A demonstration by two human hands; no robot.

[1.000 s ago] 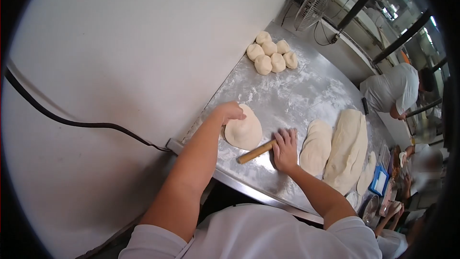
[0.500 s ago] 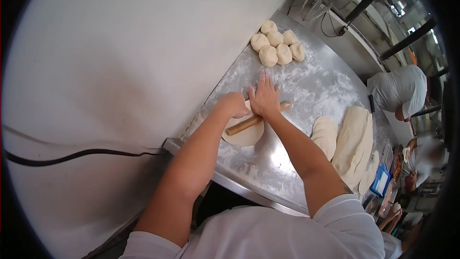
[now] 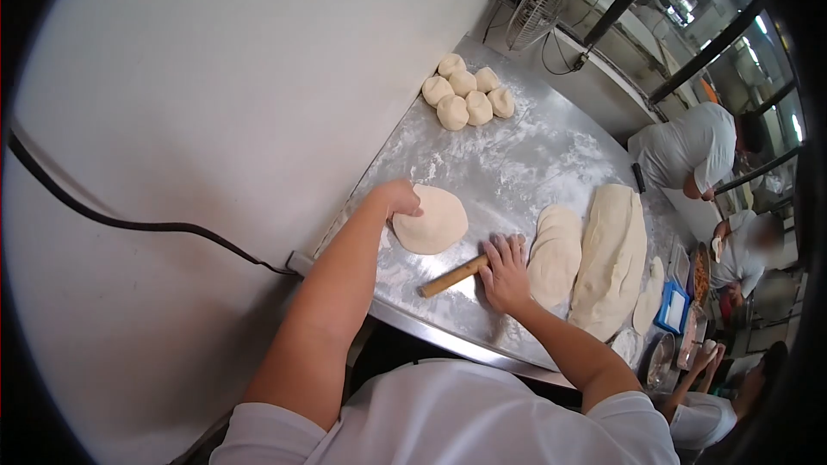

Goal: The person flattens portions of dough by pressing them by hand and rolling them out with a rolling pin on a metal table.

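My left hand [image 3: 400, 197] is closed at the upper left edge of a flat dough round [image 3: 438, 222], its thumb lying over the dough. The round lies on the floured metal table [image 3: 517, 155]. Lower right of it, apart from the dough, is a wooden rolling pin [image 3: 452, 277]. My right hand [image 3: 506, 277] holds the pin's far end, its fingers covering that tip. Just right of this hand lies a stack of flattened dough rounds [image 3: 554, 254].
Several dough balls [image 3: 465, 93] sit at the far end by the wall. A long folded dough slab [image 3: 610, 258] lies at right, near a blue-framed tray [image 3: 672, 308] and a metal bowl [image 3: 661, 360]. Co-workers in white shirts [image 3: 693, 151] stand beyond. A fan [image 3: 541, 2] is at the back.
My right hand has drawn the rolling pin off the dough, toward me and to the right. My left hand stays at the dough's edge. The whole view has shifted somewhat.
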